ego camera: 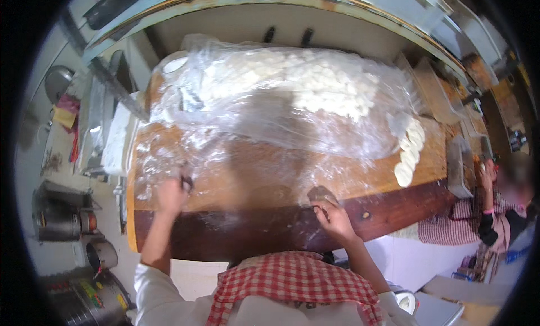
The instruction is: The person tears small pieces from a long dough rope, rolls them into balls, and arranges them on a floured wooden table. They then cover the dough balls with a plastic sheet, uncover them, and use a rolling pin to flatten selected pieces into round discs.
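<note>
My left hand (172,197) is blurred above the floured left part of a wooden work board (202,191); whether it holds anything is not visible. Over the board's front edge, my right hand (335,218) hangs with loosely curled fingers and nothing visible in it. A clear plastic sheet (270,130) covers many small white dough pieces (333,81) on the back half. To the right, a row of flattened dough rounds (407,159) overlaps, partly beside the sheet's edge. White flour is scattered across the wood.
A shelf frame (270,0) crosses above the back. Clear plastic bins (459,165) stand along the right end. Another person (491,216) in a checked apron is at the far right. Metal pots (59,220) are at the left.
</note>
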A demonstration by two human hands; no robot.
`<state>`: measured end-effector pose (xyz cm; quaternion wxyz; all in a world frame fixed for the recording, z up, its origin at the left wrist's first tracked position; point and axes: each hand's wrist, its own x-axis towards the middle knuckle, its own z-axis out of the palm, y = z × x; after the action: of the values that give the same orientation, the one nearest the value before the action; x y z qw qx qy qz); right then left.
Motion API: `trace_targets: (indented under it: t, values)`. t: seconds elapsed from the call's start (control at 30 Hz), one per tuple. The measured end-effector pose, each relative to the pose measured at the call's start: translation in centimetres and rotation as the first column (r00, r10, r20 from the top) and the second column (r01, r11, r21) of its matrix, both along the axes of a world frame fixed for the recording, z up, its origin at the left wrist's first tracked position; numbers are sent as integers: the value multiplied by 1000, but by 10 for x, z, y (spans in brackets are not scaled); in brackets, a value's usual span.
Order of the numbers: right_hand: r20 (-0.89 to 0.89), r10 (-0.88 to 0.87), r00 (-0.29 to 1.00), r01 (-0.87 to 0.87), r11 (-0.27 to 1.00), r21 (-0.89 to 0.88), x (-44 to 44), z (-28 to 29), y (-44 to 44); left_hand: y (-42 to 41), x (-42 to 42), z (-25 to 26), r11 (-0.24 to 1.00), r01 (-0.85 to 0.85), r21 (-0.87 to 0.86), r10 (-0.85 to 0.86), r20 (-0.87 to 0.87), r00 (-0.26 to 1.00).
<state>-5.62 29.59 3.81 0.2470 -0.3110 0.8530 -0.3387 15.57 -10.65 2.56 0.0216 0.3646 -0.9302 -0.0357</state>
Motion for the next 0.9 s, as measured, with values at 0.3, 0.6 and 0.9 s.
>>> trace_targets:
  t: [0.3, 0.6, 0.9]
  values:
    - [-452, 526, 721, -473, 849, 234, 3, 27, -110, 78, -50, 29, 674, 605, 425, -486, -362, 795]
    - [-67, 100, 993, -91, 987, 132, -45, 4, -61, -130, -146, -6, 995, -15, 101, 62, -482, 874]
    - [37, -39, 999, 37, 998, 50, -37, -6, -55, -197, -197, -32, 894, -410, 179, 423, -39, 905]
